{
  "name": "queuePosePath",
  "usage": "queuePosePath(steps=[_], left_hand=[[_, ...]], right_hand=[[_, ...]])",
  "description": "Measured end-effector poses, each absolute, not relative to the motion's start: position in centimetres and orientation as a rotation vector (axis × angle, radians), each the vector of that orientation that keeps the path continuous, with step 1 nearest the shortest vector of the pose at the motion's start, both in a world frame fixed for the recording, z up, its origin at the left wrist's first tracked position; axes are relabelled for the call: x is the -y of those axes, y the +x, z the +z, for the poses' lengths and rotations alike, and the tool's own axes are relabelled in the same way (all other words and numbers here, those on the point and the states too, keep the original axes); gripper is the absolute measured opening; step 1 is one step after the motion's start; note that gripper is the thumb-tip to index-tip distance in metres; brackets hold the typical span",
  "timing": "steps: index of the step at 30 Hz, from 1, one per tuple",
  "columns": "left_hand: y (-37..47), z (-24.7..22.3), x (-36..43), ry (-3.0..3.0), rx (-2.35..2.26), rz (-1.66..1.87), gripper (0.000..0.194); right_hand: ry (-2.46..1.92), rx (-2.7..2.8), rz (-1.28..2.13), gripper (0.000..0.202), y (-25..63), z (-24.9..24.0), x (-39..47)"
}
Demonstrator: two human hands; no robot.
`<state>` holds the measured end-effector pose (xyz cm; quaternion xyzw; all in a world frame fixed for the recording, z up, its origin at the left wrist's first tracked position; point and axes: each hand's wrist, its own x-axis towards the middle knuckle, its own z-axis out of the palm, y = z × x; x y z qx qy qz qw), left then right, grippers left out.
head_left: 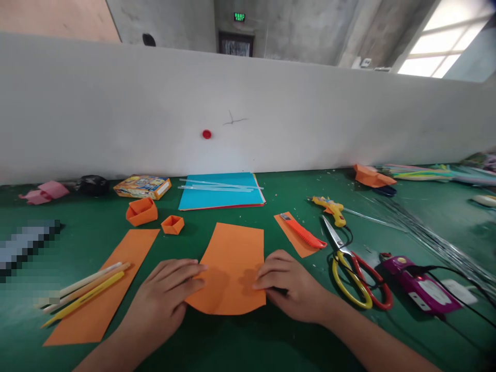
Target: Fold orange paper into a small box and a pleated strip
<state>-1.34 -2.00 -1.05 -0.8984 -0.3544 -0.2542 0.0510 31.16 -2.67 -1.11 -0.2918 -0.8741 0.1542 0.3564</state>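
An orange paper sheet (232,263) is held between both hands at the centre, its lower edge curved toward me. My left hand (166,292) pinches its left side, and my right hand (289,284) grips the right side near the lower corner. To the left, a long orange strip (112,289) lies under several sticks and a yellow pencil (83,299). Beyond it stand two small folded orange paper boxes, a larger one (141,212) and a smaller one (172,224). Right of the sheet, a red cutter (304,232) rests on a small orange piece (296,243).
Scissors (349,263), a yellow glue gun (331,206) and a purple device (420,284) with cables lie at the right. Blue paper (220,199) with clear sticks lies by the white partition (155,113). A colourful box (142,187) sits at the back left.
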Motion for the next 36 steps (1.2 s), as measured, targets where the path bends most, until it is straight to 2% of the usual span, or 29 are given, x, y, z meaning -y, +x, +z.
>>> queuePosePath(steps=[6, 13, 19, 26, 29, 33, 36], left_hand=[[-1.5, -1.2, 1.3, -2.851, 1.028, -0.717, 0.040], [-0.6, -1.0, 2.4, -3.017, 1.062, -0.659, 0.054], [-1.1, -1.7, 1.9, -3.102, 1.066, -0.457, 0.077], [-0.1, 1.4, 4.9, -3.060, 0.838, -0.912, 0.056], [1.4, 2.4, 6.4, -2.966, 0.810, -0.970, 0.052], [3.0, 1.0, 6.3, -2.962, 0.745, -0.989, 0.039], [3.2, -0.6, 5.7, -3.069, 0.771, -0.993, 0.042]], right_hand=[[-0.777, 2.175, 0.452, 0.021, 31.5, -1.9, 2.2], [-0.766, 2.160, 0.495, 0.027, 31.7, -1.4, 2.2], [-0.638, 2.316, 0.507, 0.015, 30.7, -0.3, 3.2], [-0.610, 2.391, 0.421, 0.017, 29.3, -1.1, 4.4], [-0.675, 2.392, 0.339, 0.016, 28.9, -1.6, 4.6], [-0.727, 2.352, 0.293, 0.014, 28.3, -1.9, 4.9], [-0.747, 2.300, 0.304, 0.017, 28.1, -1.7, 5.1]])
